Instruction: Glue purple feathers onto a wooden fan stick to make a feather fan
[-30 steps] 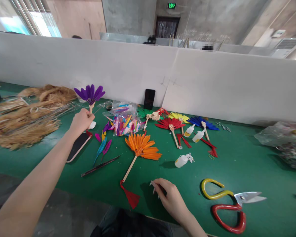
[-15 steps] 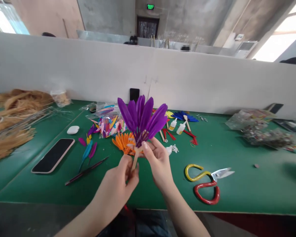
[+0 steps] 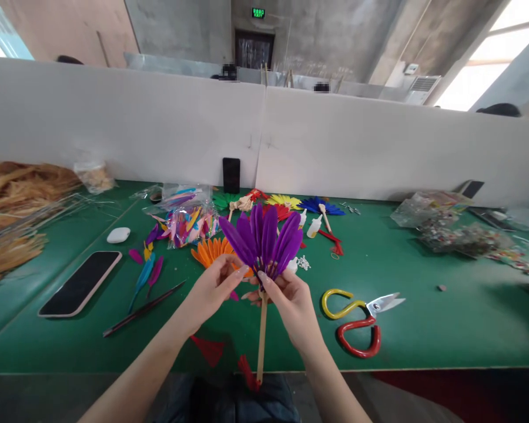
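Observation:
A fan of purple feathers (image 3: 262, 235) on a flat wooden stick (image 3: 263, 335) stands upright in front of me, with a red tassel (image 3: 248, 373) at the stick's lower end. My right hand (image 3: 293, 299) grips it where the feathers meet the stick, thumb in front. At the lower left feathers, the thumb and fingers of my left hand (image 3: 216, 288) are pinched together on the fan's edge. Behind my left hand lies an orange feather fan (image 3: 209, 251), partly covered. Another red tassel (image 3: 209, 351) lies near the table edge.
Scissors (image 3: 364, 323) lie to the right on the green table (image 3: 423, 273). On the left are tweezers (image 3: 143, 308), a phone (image 3: 81, 284) and loose feathers (image 3: 141, 282). Glue bottles (image 3: 314, 227), bagged feathers (image 3: 187, 220) and a blue feather fan (image 3: 320, 205) lie farther back.
My left hand has moved from the stick up to the feathers' left base. The fan has come lower and slightly right, its stick now hanging exposed. My right hand keeps its hold.

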{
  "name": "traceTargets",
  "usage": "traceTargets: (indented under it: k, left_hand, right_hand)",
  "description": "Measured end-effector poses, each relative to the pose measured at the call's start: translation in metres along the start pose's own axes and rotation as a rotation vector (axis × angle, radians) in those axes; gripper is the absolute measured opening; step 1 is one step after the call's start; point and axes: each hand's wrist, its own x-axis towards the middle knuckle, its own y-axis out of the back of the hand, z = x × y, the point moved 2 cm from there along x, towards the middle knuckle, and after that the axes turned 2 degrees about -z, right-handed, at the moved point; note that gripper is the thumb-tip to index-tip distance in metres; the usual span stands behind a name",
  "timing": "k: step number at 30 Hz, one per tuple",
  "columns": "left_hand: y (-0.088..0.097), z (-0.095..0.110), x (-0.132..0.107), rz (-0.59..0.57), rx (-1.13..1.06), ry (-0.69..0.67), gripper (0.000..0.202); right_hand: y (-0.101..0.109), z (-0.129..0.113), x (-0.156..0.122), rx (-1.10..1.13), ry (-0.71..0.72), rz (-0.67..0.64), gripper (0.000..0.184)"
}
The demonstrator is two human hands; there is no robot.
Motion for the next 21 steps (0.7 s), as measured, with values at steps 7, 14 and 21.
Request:
traceTargets:
  k: [7, 14, 21]
  left_hand:
    - [-0.019, -0.020, 0.013, -0.105, -0.264, 0.107, 0.041]
    - [0.001, -0.030, 0.026, -0.049, -0.173, 0.047, 0.042]
    - [0.042, 0.002, 0.048, 0.464, 0.564, -0.417, 0.047]
  right_hand:
    - [0.010, 0.022, -0.002, -0.099, -0.080, 0.042, 0.037]
    - [0.015, 0.039, -0.005, -0.083, -0.133, 0.044, 0.040]
    - [0.019, 0.054, -0.008, -0.114, -0.139, 0.055, 0.041]
